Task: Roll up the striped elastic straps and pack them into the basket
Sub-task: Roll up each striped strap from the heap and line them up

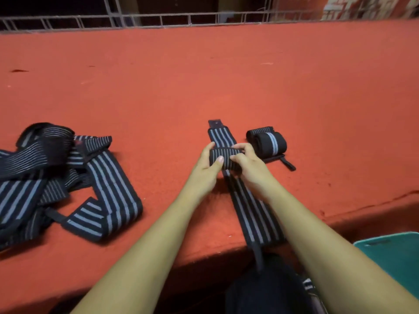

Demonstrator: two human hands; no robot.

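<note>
Far left: a tangled heap of unrolled straps (102,177) on the red table cloth (204,75). Near centre, left hand (207,165) curled round one end of the half-made roll (223,158), thumb pressed on top; right hand (246,165) pinching the other end. Best to keep both ends level and the turns snug (prone to springing loose if slackened), rolling straight along the flat strap (254,211) stretched from table edge to dark tab end. Black webbing, pale grey lengthwise stripes, soft and stretchy by the look. Just to the right, a finished roll (268,142). Lower right, a teal container (396,257), possibly the basket.
</note>
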